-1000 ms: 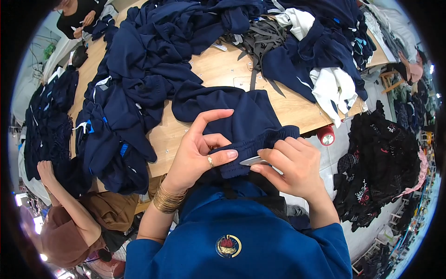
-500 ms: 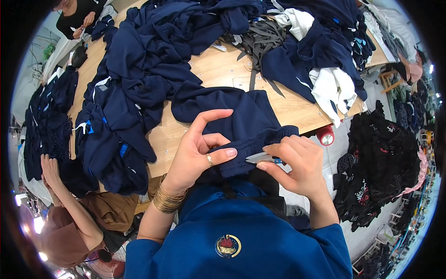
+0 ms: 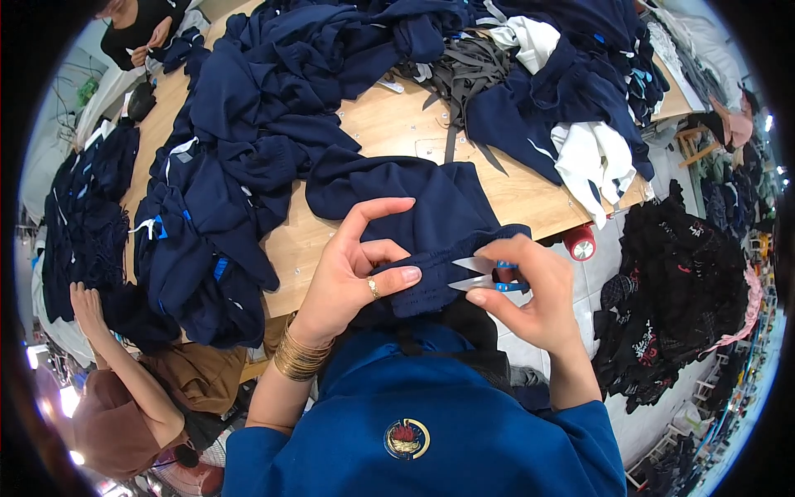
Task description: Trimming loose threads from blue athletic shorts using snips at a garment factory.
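At the near edge of the wooden surface (image 3: 389, 132), both hands work on one navy garment (image 3: 414, 203). No bins or boxes in view; the clothing lies loose in heaps straight on the wood. Left hand (image 3: 352, 277): thumb and bent fingers pinched on the garment's gathered, elastic-looking hem, index finger lifted and extended; a ring shows on one finger, and a stack of gold bangles (image 3: 298, 356) sits at the wrist. Right hand (image 3: 530, 290): closed around small thread snips (image 3: 484, 275) with a blue grip; the two pale blades stand slightly apart, tips pointing left, just at the hem between the hands. Garment: dark navy, matte, its body spread on the surface and its ribbed band pulled off the edge toward the person's blue top. Around: a large pile of navy clothes (image 3: 224, 190) to the left, covering that side of the surface; more navy pieces with white garments (image 3: 596, 157) at far right; a bundle of grey strips (image 3: 464, 70) near the far centre. A red-capped object (image 3: 580, 242) sits just below the surface's right edge. Black clothing (image 3: 679, 298) is heaped on the floor at right. Another person in brown (image 3: 166, 389) is at lower left, one hand on dark cloth.
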